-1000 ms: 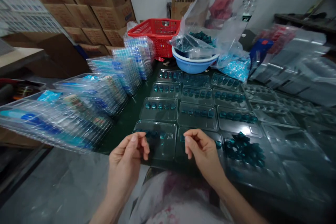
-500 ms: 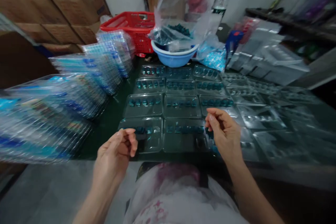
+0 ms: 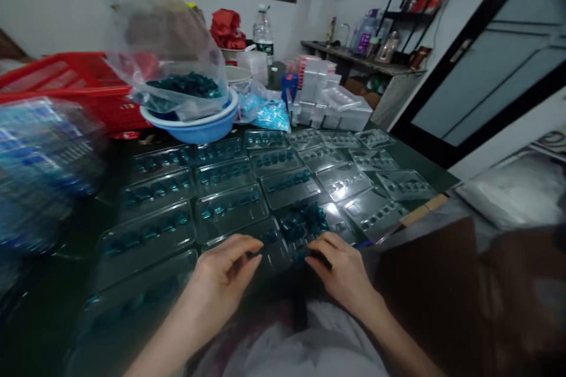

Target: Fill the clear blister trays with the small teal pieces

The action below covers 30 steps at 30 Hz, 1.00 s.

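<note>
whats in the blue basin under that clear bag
The blue plastic basin holds a clear plastic bag with teal pieces in it. The bag covers the basin's inside, so its bottom cannot be seen.

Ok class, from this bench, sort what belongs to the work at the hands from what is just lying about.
At work: left hand, right hand, clear blister trays, heaped teal capsules.
Lying about: blue basin, red plastic basket, water bottle.

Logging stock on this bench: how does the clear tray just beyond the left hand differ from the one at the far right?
The tray by the left hand holds a row of teal pieces; the far-right tray shows none. The first looks dark, the second pale. Both are clear plastic trays lying flat on the dark table.
</note>
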Tool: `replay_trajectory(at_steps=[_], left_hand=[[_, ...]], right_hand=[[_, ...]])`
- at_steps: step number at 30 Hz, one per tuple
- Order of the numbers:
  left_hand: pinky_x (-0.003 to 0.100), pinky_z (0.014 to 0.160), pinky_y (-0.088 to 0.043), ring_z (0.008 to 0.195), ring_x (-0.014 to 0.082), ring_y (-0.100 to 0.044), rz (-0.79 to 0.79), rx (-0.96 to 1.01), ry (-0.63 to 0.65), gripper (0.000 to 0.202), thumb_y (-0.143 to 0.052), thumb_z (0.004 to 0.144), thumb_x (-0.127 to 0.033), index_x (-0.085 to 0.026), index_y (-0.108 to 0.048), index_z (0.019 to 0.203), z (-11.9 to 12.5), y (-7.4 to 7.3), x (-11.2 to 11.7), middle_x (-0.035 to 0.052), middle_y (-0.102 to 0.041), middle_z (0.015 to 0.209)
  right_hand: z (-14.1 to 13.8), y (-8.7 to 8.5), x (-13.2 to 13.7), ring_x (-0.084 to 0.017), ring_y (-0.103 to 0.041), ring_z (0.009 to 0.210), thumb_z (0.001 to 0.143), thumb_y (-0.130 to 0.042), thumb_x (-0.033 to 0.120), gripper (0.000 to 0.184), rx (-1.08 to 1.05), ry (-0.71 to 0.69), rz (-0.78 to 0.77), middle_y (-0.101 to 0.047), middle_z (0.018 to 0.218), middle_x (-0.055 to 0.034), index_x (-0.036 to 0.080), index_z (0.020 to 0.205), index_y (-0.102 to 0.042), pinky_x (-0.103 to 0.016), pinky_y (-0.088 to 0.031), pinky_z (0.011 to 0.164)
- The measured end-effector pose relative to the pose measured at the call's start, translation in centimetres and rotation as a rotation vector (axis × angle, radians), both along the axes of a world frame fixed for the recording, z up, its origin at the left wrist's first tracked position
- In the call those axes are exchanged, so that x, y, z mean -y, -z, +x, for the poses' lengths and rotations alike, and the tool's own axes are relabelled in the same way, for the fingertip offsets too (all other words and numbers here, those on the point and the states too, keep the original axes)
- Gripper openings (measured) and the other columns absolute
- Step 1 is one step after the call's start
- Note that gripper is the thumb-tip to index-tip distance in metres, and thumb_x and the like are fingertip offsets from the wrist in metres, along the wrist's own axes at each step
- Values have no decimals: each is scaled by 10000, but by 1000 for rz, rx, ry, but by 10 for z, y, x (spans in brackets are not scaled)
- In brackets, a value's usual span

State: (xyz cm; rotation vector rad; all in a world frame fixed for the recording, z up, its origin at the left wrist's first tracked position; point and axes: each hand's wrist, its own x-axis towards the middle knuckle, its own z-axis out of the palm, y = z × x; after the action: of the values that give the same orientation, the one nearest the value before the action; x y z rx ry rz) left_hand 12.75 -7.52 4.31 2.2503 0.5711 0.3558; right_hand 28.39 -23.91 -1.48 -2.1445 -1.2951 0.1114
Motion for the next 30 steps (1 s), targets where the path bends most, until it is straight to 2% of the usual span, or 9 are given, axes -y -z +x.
replay_trajectory(at_steps=[5, 8, 13, 16, 18, 21, 24, 27, 30], left_hand=[[242, 584, -440, 663, 166, -579, 90, 25, 60, 192, -553, 738, -277, -239, -625, 913, 17, 1, -6, 39, -621, 917], [245, 570, -434, 660, 182, -580, 95, 73, 77, 205, -583, 711, -264, -249, -643, 906, 27, -2, -14, 44, -632, 901], [266, 618, -435, 723, 209, -579, 62, 133, 147, 207, -585, 704, -216, -259, -664, 891, 47, -9, -16, 48, -642, 885], [298, 680, -436, 831, 234, -569, 137, 84, 200, 203, -533, 746, -231, -251, -648, 912, 60, -11, -11, 60, -636, 901], [326, 721, -431, 865, 237, -558, 199, 45, 240, 210, -493, 773, -239, -241, -631, 931, 68, -11, -8, 66, -630, 915], [347, 747, -423, 871, 232, -549, 231, 30, 274, 211, -469, 787, -237, -227, -618, 936, 75, -10, -7, 66, -626, 916], [341, 727, -426, 855, 231, -549, 157, 84, 262, 204, -494, 770, -223, -233, -631, 922, 76, -9, -10, 64, -625, 909], [307, 665, -429, 801, 218, -554, 19, 161, 222, 209, -529, 749, -215, -248, -647, 918, 76, -12, -8, 57, -624, 883], [261, 576, -424, 744, 189, -554, -79, 176, 173, 284, -552, 741, -235, -257, -615, 1017, 74, -18, 0, 52, -617, 912]], right_hand=[[27, 2, 5, -175, -548, 817, 834, -430, 191, 197, 30, 296, 142, -571, 909, -54, 203, 977, -564, -286, -416, 735], [48, -1, 6, -191, -544, 826, 828, -437, 212, 190, 100, 368, 128, -582, 885, -59, 202, 946, -586, -298, -406, 738], [64, -8, -10, -195, -544, 786, 816, -477, 314, 177, 135, 354, 29, -607, 783, -57, 205, 834, -615, -289, -377, 699], [69, -6, -26, -182, -545, 655, 742, -574, 366, 159, 27, 323, -45, -605, 664, -31, 215, 760, -621, -273, -346, 596], [72, -2, -33, -169, -535, 584, 675, -642, 317, 104, -37, 302, -58, -590, 589, -6, 219, 701, -624, -259, -321, 549], [76, 4, -33, -151, -530, 550, 663, -637, 234, 45, -92, 285, -21, -580, 559, 16, 225, 706, -634, -247, -315, 531], [80, 4, -26, -137, -537, 560, 711, -580, 236, 88, -176, 270, 46, -598, 603, 15, 213, 773, -638, -238, -351, 535], [79, -7, -18, -134, -561, 622, 777, -510, 296, 194, -268, 252, 129, -623, 706, -17, 167, 874, -616, -232, -404, 553], [63, -23, -19, -124, -560, 636, 786, -517, 343, 259, -560, 126, 290, -618, 729, -22, 149, 938, -598, -224, -425, 556]])
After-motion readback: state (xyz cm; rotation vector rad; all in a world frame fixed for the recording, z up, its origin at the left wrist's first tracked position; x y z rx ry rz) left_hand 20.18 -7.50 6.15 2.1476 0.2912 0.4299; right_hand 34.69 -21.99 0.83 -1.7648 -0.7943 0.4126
